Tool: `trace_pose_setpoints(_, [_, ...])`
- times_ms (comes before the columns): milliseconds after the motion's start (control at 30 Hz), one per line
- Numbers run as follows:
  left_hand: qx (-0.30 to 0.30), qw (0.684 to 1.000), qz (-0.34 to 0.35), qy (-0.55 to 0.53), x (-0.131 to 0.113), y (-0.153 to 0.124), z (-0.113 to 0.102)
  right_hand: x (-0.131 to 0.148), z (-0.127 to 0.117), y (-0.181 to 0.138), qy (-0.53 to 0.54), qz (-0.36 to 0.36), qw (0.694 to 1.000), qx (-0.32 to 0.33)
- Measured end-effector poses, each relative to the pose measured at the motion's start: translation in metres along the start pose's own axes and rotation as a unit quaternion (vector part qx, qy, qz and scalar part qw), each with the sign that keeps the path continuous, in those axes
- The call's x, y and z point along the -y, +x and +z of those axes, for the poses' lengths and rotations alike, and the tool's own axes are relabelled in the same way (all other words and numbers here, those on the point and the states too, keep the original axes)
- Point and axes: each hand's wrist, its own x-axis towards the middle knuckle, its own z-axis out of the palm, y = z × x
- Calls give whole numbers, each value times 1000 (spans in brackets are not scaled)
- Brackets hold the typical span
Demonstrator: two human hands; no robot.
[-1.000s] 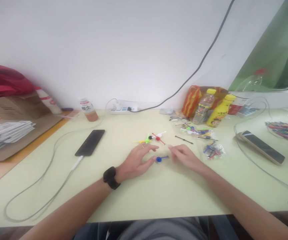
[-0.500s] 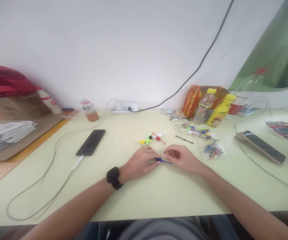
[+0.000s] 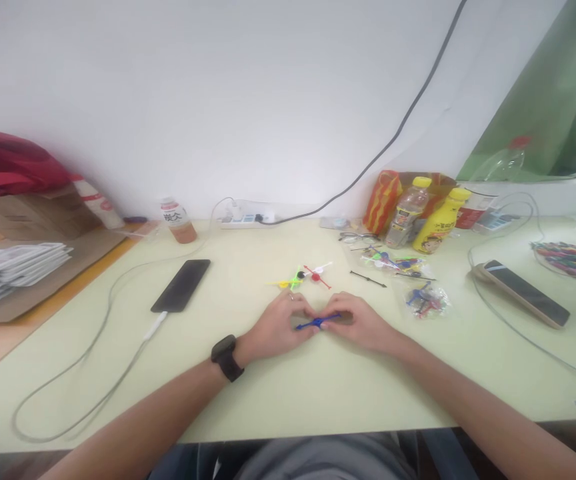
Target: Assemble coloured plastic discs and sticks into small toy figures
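Note:
Between my two hands is a blue plastic spinner arrow (image 3: 317, 322), a thin bar with a round hub at its middle. My left hand (image 3: 281, 325) pinches it from the left with thumb and fingers closed. From the other side my right hand (image 3: 363, 323) also grips it, thumb and fingertips at the hub. Just beyond my hands lie a red arrow (image 3: 317, 276), a white arrow (image 3: 324, 269) and a yellow arrow (image 3: 284, 284) with a green one (image 3: 297, 278). Right of these rests a black arrow (image 3: 368, 279).
Bagged coloured arrows (image 3: 426, 300) lie to the right, near a yellow bottle (image 3: 441, 223) and a clear bottle (image 3: 408, 217). A phone (image 3: 182, 285) with a charging cable (image 3: 111, 297) is at left. Another phone (image 3: 528, 293) sits at far right.
My right hand has moved in from the right and closed on the blue arrow. The arrow has turned and shifted slightly left, with more of it showing.

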Motion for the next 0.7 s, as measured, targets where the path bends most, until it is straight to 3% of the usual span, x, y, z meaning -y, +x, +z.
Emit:
trace_pose_setpoints(533, [-5, 999, -8, 40, -10, 2, 3, -1, 4, 0, -9, 12, 1000, -4])
trace_pose_setpoints(700, [-74, 996, -40, 3, -11, -2, -1, 3, -2, -1, -23, 48, 997, -51])
